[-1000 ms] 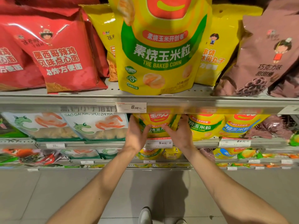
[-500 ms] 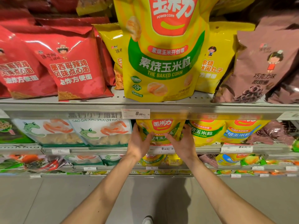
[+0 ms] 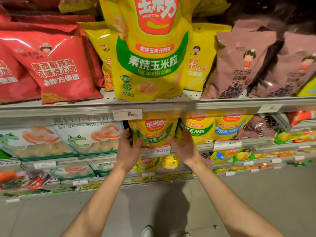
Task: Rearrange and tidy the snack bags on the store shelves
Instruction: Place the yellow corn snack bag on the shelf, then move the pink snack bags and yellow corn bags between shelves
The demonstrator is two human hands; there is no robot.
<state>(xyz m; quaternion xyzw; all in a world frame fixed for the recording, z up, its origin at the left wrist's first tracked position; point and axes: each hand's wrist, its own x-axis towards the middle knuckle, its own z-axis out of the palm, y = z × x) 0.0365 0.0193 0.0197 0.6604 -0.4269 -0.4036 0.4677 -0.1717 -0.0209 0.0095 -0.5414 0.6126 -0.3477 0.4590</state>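
A small yellow baked corn bag stands upright on the second shelf, just under the price tag. My left hand grips its left edge, thumb across the lower front. My right hand holds its right side with fingers spread, overlapping a second yellow corn bag beside it. A large yellow baked corn bag stands on the upper shelf, directly above.
Red noodle-snack bags fill the upper shelf's left; brown chocolate-ring bags fill its right. White shrimp-cracker bags sit left of my hands, a blue-banded corn bag to the right. Lower shelves hold more snacks. Grey floor lies below.
The small corn bag has come further forward and upright, showing more of its front. Both hands slid down its sides, and my view tilted slightly upward.
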